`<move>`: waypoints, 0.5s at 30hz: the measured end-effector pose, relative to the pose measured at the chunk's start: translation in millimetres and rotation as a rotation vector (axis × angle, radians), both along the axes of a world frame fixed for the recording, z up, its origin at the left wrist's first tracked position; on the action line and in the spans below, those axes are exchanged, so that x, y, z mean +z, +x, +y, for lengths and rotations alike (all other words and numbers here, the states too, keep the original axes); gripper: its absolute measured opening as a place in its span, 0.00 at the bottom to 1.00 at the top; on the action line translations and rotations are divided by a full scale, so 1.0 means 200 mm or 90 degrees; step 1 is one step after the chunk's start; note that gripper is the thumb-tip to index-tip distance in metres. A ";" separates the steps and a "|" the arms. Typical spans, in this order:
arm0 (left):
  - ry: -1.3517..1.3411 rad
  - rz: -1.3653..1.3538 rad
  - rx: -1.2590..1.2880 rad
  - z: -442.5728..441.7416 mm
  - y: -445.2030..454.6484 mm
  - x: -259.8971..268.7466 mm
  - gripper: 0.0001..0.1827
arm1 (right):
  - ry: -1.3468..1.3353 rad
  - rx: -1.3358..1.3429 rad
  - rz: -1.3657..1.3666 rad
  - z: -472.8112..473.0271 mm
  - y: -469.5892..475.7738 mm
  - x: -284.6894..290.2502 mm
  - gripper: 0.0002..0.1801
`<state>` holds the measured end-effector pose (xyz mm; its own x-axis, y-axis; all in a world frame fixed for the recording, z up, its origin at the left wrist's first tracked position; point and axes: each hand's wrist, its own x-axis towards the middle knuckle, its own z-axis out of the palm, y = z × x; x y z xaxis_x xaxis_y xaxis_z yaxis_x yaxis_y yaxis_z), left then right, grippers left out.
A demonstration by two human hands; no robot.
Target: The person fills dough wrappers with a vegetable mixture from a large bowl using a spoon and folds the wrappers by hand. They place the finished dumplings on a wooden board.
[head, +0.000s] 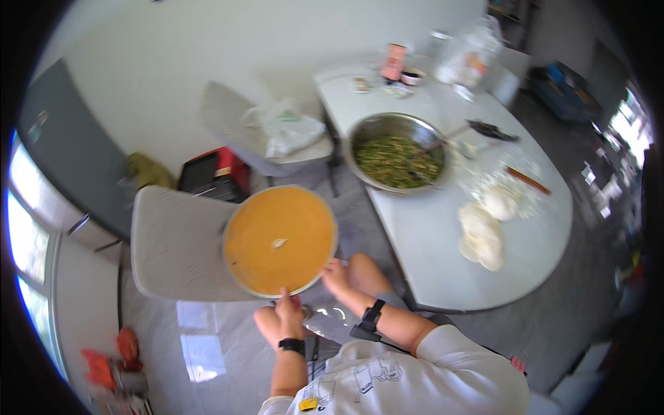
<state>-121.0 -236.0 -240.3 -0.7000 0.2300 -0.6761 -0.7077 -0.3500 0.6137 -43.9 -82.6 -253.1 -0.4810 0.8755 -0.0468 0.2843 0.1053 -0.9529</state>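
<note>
A round tray with an orange-yellow face and a pale rim is in front of my knees. One small piece of pale dough, perhaps a dumpling, lies near its middle. My left hand grips the near rim, thumb on top. Farther right along that rim, my right hand holds the edge too. The tray overlaps the right side of a grey chair; whether it rests there I cannot tell.
On the white table at right stand a steel bowl of chopped green filling, dough lumps, scattered flour and a wooden rolling pin. Another chair holds a white plastic bag. A red-and-black appliance sits behind the tray.
</note>
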 end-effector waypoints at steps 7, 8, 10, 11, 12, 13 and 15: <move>0.019 -0.005 -0.296 0.02 0.23 0.43 0.07 | -0.002 0.337 0.177 0.03 0.71 1.29 0.13; 0.021 0.051 -0.332 0.07 0.25 0.49 0.06 | 0.100 0.288 0.153 0.11 0.84 1.31 0.11; 0.036 0.145 -0.372 0.17 0.30 0.62 0.06 | 0.198 0.170 0.102 0.29 1.07 1.33 0.09; 0.059 0.184 -0.407 0.23 0.33 0.68 0.06 | 0.197 0.095 0.078 0.38 1.19 1.33 0.08; 0.083 0.223 -0.437 0.30 0.36 0.75 0.06 | 0.213 0.020 0.017 0.49 1.31 1.33 0.08; 0.104 0.262 -0.464 0.35 0.40 0.83 0.06 | 0.226 -0.052 -0.042 0.60 1.42 1.32 0.08; 0.134 0.335 -0.571 0.50 0.50 0.99 0.07 | 0.396 -0.103 -0.210 0.82 1.60 1.32 0.08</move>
